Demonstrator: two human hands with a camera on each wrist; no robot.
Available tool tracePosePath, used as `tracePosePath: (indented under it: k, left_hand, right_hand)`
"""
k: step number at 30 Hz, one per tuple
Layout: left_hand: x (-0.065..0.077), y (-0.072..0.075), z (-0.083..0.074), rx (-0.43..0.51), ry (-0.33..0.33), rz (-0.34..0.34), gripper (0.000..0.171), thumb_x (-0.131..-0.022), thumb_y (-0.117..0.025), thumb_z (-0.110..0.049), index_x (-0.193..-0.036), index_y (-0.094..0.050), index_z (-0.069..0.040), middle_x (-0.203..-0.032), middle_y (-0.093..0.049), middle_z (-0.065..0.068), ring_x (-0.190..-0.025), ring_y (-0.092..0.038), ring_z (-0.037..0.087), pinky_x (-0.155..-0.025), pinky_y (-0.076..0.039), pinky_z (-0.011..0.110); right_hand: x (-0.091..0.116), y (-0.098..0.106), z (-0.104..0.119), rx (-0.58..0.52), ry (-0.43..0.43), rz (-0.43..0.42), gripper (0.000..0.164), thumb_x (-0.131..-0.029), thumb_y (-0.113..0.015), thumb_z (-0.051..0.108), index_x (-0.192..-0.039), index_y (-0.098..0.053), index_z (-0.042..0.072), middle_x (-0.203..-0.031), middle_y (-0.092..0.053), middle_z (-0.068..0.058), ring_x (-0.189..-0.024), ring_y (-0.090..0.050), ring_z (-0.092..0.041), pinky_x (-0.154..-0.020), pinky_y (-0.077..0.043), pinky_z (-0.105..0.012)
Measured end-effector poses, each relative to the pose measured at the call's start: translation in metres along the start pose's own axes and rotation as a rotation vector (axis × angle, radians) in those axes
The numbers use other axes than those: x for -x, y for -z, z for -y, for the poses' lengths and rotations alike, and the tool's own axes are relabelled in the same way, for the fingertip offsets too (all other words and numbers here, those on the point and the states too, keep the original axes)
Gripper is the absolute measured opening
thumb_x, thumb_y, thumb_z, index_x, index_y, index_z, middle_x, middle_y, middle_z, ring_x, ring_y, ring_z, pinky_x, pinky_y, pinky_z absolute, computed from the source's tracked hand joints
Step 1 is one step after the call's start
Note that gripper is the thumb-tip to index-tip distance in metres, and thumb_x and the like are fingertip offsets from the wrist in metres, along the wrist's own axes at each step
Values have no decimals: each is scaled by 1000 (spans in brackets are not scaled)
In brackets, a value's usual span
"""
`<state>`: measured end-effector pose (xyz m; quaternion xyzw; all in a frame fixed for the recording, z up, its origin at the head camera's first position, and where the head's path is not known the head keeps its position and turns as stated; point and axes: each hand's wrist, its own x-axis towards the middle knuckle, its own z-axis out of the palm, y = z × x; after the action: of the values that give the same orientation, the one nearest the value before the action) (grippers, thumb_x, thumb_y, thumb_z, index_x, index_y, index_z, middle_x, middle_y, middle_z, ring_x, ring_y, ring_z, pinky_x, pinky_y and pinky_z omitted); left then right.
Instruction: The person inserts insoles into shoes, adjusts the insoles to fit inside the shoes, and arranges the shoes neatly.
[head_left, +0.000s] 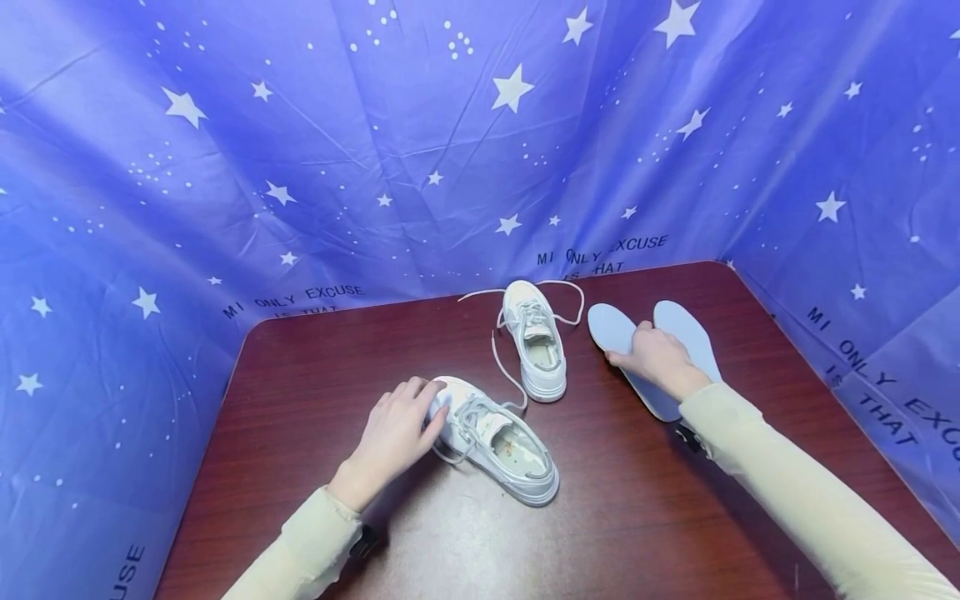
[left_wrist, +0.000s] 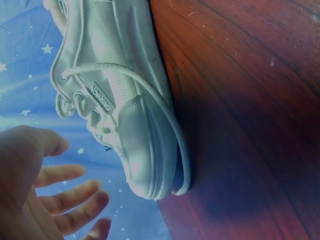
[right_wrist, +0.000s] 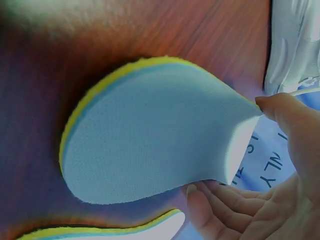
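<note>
A white lace-up sneaker [head_left: 497,440] lies at the middle of the table, its toe pointing to the far left. My left hand [head_left: 397,425] is over that toe; in the left wrist view its fingers are loosely bent beside the toe [left_wrist: 140,165] and hold nothing. My right hand [head_left: 663,358] grips a pale insole [right_wrist: 150,135] by its sides, thumb on one edge and fingers on the other. The insole has a yellow underside and bends up where it is held. A second insole [head_left: 686,329] lies just to its right, partly covered by the hand and arm.
Farther back stands the matching white sneaker [head_left: 534,329], its loose laces spread to both sides. The dark red wooden table [head_left: 322,358] has rounded far corners. Blue star-printed curtains [head_left: 420,125] surround it at the back and sides.
</note>
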<state>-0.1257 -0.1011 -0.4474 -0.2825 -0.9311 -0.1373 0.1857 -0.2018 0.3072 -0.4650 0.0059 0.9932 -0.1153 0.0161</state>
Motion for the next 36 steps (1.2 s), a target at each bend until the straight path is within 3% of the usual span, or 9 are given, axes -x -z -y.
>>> tracePosePath:
  k: [10, 17, 23, 36]
  left_hand:
    - [1, -3, -1, 9, 3, 9, 27, -87, -62, -25, -109, -68, -10, -97, -67, 5, -86, -62, 24, -64, -48, 42]
    - [1, -4, 0, 6, 0, 19, 27, -88, -60, -27, -109, -68, -10, -97, -67, 5, -86, -61, 24, -64, -48, 42]
    - [-2, -5, 2, -4, 15, 8, 26, -87, -61, -24, -108, -68, -10, -96, -67, 6, -86, -61, 25, -62, -48, 42]
    - [0, -4, 0, -24, 55, 23, 26, -86, -61, -20, -107, -69, -8, -94, -68, 8, -83, -62, 27, -60, -47, 43]
  right_hand:
    - [29, 9, 8, -62, 95, -137, 51, -78, -67, 38, -86, -48, -9, -64, -56, -23, -53, -57, -37, -54, -50, -53]
    - [49, 18, 22, -106, 156, -233, 49, -76, -69, 32, -95, -52, -9, -70, -60, -21, -55, -57, -34, -54, -50, -53]
    - [60, 26, 30, -75, 197, -321, 51, -74, -71, 37, -97, -55, -6, -71, -62, -17, -52, -56, -32, -51, -49, -53]
    - [85, 38, 54, -46, 285, -352, 50, -72, -71, 37, -99, -58, -2, -72, -65, -12, -55, -57, -27, -50, -48, -48]
